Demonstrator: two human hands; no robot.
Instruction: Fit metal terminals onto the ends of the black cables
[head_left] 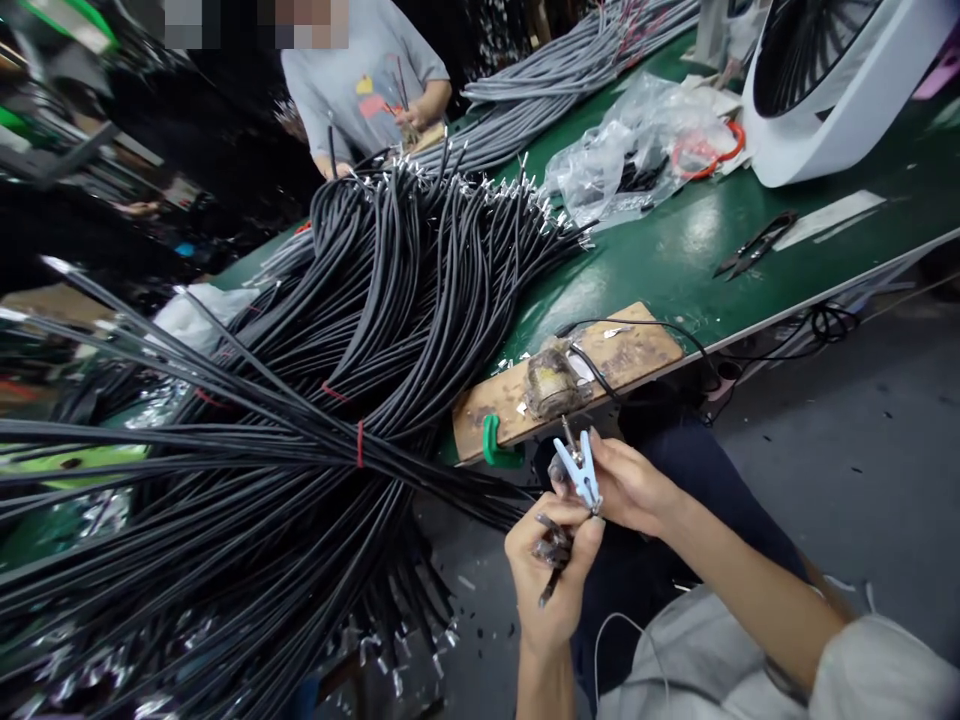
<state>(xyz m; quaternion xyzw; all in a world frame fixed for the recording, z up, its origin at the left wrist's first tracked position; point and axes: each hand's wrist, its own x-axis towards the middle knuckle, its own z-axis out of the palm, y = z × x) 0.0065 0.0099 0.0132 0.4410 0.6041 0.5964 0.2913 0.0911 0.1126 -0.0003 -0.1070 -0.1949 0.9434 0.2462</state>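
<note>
Blue clip, one; hands, two

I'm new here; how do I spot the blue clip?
Find the green table, then the wooden board at its near edge. Below it in view, beside the left hand and right hand, is the clip. Its pale blue V shape separates it from the green clamp.

No readable text or labels
</note>
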